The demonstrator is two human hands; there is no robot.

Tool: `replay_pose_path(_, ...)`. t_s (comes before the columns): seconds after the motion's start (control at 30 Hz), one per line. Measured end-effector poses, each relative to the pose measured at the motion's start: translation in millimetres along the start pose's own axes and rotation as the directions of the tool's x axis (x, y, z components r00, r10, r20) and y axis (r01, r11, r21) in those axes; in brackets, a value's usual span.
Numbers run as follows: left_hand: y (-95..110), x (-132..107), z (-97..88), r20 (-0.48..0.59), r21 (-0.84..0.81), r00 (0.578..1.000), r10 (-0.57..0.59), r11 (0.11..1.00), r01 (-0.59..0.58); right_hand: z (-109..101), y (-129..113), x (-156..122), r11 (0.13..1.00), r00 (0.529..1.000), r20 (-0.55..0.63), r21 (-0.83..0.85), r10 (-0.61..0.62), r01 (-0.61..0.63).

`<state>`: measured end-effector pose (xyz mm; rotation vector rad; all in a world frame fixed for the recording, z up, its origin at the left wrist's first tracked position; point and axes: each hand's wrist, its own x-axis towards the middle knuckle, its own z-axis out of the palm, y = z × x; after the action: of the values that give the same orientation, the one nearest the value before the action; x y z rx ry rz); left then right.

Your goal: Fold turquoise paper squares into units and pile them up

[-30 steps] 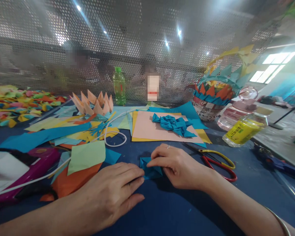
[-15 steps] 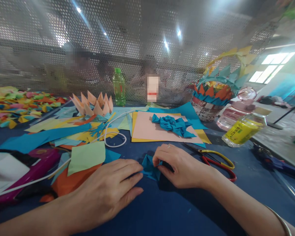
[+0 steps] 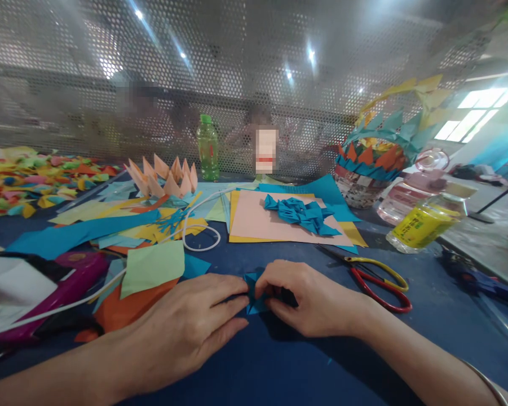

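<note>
A small folded piece of blue paper (image 3: 256, 304) lies on the dark blue table between my hands. My right hand (image 3: 300, 299) pinches it from the right with thumb and forefinger. My left hand (image 3: 190, 324) lies flat with stretched fingers, its fingertips touching the paper's left edge. Both hands cover part of the paper, so its full shape is hidden. Beyond them, several folded blue paper pieces (image 3: 300, 213) are heaped on a stack topped with a pink sheet (image 3: 247, 223). Scissors (image 3: 380, 282) with red and yellow handles lie right of my right hand.
Left are a purple device (image 3: 82, 273), a white cord (image 3: 91, 291), paper scraps (image 3: 154, 268) and a peach paper ring (image 3: 169, 183). Behind stands a green bottle (image 3: 208, 149). Right are a paper basket (image 3: 361, 183), a yellow-labelled bottle (image 3: 425, 223) and a dark blue tool (image 3: 476, 279).
My right hand has moved down slightly, and the blue paper between my hands looks flatter and narrower. My left hand is nearly unmoved. The view has shifted a little.
</note>
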<state>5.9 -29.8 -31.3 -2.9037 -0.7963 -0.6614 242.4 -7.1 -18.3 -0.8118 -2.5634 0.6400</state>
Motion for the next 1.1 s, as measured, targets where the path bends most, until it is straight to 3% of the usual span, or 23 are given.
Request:
replay_pose_path(0.37,5.7,4.2,-8.8,-0.068,-0.016,0.995,0.075,0.997,-0.077,-2.6,6.4,-1.1,0.994,0.997,-0.013,0.078,-0.077,0.077)
replay_pose_path(0.5,6.6,5.1,-9.4,-0.094,-0.002,0.991,0.095,0.995,-0.096,-2.6,6.1,-0.6,0.994,0.997,-0.022,0.082,-0.075,0.077)
replay_pose_path(0.73,8.9,3.0,-9.8,-0.023,-0.002,0.998,0.063,0.998,-0.063,0.2,6.5,-0.8,0.996,0.999,-0.015,0.08,-0.039,0.04)
replay_pose_path(0.93,8.2,6.0,-9.5,-0.097,0.026,0.991,0.094,0.995,-0.092,4.9,6.5,-1.1,0.992,0.996,-0.081,0.119,-0.025,0.034)
replay_pose_path(1.1,9.5,5.2,-10.6,-0.103,0.041,0.989,0.101,0.994,-0.098,2.7,8.6,-0.2,0.988,0.998,-0.039,0.145,-0.042,0.048)
